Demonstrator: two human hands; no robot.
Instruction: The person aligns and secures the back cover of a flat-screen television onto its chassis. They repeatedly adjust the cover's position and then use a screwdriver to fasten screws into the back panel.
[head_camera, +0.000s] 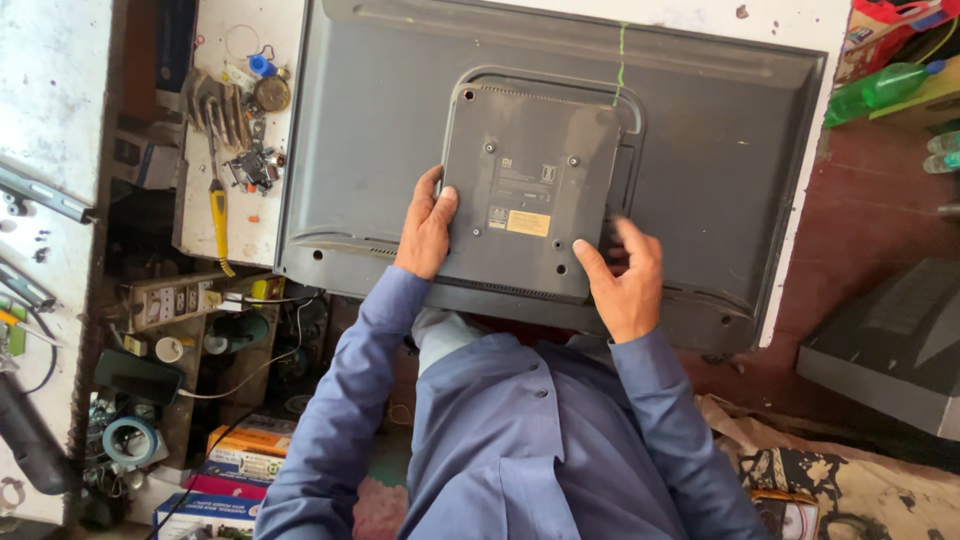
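We see a flat television (700, 130) lying face down, its grey back up, across a white workbench (250, 40). Its near long edge overhangs toward us, just above our blue shirt (520, 430), and its right end reaches almost to the bench's right edge, past which lies a dark red floor (870, 200). To the left, a narrow strip of bench stays bare of the set but is crowded: a yellow-handled screwdriver (219, 215) lies just beside the television's left edge, with a heap of small metal parts (240, 120) beyond it. Room to move is widest on the right, over the floor.

On the middle of the television sits a squarish grey back cover (530, 190), tilted slightly, its near edge close to the set's near edge. Our left hand (427, 232) clasps the cover's left edge, thumb on top and fingers curled under the side. Our right hand (625, 280) grips the cover's lower right corner, thumb pressed on top, fingers spread and a little blurred against the television beside it. Both hands are closed on the cover, neither fully clenched.
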